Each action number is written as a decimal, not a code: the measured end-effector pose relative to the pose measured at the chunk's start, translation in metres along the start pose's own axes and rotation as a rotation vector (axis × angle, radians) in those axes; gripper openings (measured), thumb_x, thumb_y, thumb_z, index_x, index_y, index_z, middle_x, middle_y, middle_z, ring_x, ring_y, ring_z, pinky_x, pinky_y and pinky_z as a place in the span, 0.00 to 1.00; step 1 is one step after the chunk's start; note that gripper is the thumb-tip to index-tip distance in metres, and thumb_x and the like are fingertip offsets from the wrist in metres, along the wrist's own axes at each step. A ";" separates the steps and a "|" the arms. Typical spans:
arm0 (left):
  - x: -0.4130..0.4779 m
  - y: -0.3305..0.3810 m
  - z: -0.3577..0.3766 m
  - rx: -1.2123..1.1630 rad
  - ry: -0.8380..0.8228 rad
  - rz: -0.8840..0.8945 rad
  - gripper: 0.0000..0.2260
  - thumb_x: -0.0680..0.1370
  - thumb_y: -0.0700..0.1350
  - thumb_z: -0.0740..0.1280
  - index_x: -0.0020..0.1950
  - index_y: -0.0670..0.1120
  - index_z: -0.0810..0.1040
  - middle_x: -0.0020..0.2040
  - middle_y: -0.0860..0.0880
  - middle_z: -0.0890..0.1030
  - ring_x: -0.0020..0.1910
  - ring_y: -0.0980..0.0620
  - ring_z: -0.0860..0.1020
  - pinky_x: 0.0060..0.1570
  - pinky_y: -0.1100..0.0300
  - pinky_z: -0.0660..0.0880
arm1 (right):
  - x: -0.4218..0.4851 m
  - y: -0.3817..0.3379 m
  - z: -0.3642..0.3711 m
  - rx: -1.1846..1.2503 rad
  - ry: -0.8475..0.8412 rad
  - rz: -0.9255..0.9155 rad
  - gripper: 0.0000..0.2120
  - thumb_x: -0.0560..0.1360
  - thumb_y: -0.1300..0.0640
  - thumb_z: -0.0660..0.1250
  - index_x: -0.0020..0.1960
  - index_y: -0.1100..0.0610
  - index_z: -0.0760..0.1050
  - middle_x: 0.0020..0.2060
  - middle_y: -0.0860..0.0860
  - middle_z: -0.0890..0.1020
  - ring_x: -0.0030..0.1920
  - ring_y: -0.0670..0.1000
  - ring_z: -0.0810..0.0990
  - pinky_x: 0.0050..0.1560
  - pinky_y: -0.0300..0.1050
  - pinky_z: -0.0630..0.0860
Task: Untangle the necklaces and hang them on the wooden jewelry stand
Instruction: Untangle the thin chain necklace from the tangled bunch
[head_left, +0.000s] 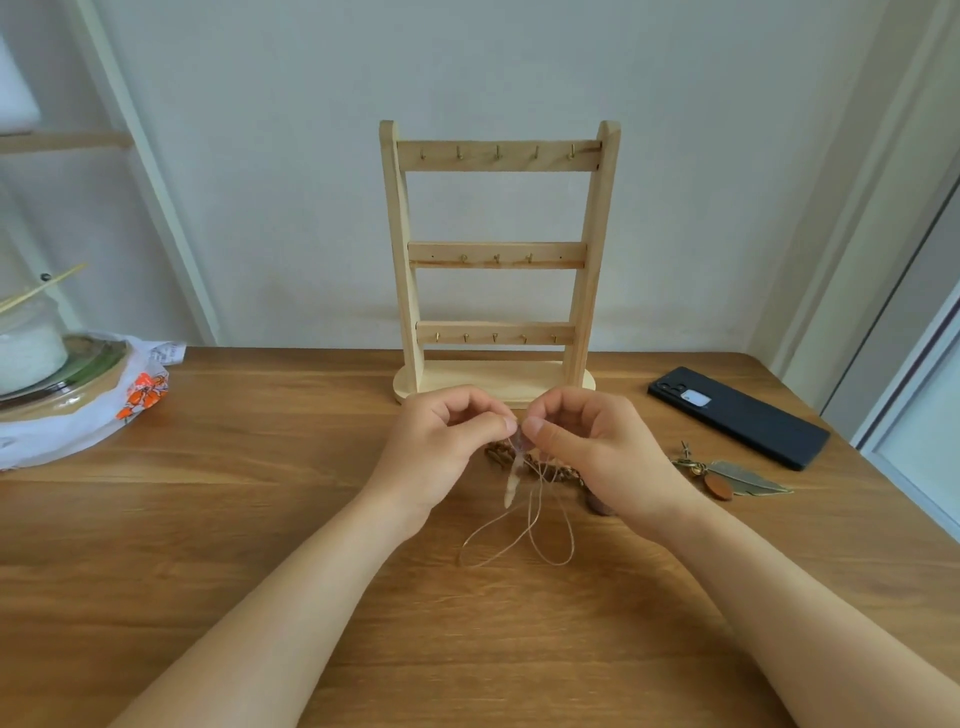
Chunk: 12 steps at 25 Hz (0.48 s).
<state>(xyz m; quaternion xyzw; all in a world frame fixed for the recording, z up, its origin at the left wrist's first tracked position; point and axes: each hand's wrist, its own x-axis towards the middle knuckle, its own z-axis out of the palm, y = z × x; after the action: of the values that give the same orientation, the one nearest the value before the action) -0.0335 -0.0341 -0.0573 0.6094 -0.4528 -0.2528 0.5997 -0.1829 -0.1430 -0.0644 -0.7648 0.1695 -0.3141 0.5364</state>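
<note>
The tangled necklaces (524, 462) are at the middle of the tabletop (260, 519), just in front of the wooden jewelry stand (497, 257). The left hand (447, 441) and right hand (587, 441) are close together, thumb tips almost touching. Each pinches the knot between thumb and curled fingers, raising it a little off the wood.

From the pinch, a pale pendant (511, 486) hangs with its long axis pointing toward the near edge. Thin cord loops (524, 540) trail the same way and spread onto the tabletop. A darker chain (497, 454) lies bunched under the hands.

The stand is upright at the far edge, its three hooked crossbars facing the person.

Toward the far right corner lies a dark phone (740, 415), with a feather-shaped charm (743, 478) nearer. At the left edge a printed plastic bag (140, 395) holds a lidded container (52, 374).
</note>
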 end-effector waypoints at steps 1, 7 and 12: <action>0.001 0.001 0.001 -0.071 -0.002 -0.040 0.06 0.75 0.36 0.71 0.39 0.44 0.85 0.35 0.50 0.81 0.35 0.58 0.76 0.38 0.66 0.71 | 0.001 -0.001 0.000 0.101 -0.014 0.044 0.07 0.81 0.62 0.65 0.49 0.65 0.80 0.41 0.56 0.85 0.43 0.53 0.83 0.47 0.44 0.80; 0.005 0.003 -0.003 -0.284 0.002 -0.096 0.02 0.73 0.39 0.75 0.40 0.45 0.86 0.38 0.45 0.83 0.37 0.52 0.78 0.39 0.62 0.71 | 0.001 -0.002 0.001 0.367 -0.178 0.152 0.10 0.79 0.66 0.66 0.59 0.69 0.75 0.50 0.62 0.84 0.51 0.60 0.83 0.53 0.54 0.81; 0.002 0.000 -0.005 -0.037 0.032 0.067 0.03 0.72 0.37 0.76 0.43 0.43 0.87 0.40 0.48 0.87 0.44 0.48 0.84 0.47 0.59 0.80 | -0.001 -0.002 0.002 0.270 -0.138 0.153 0.11 0.75 0.61 0.71 0.54 0.67 0.77 0.45 0.60 0.84 0.45 0.57 0.85 0.43 0.47 0.83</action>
<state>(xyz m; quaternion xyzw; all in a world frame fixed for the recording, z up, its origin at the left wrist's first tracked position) -0.0283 -0.0334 -0.0556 0.5868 -0.4586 -0.2310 0.6261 -0.1827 -0.1403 -0.0629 -0.6903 0.1463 -0.2391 0.6670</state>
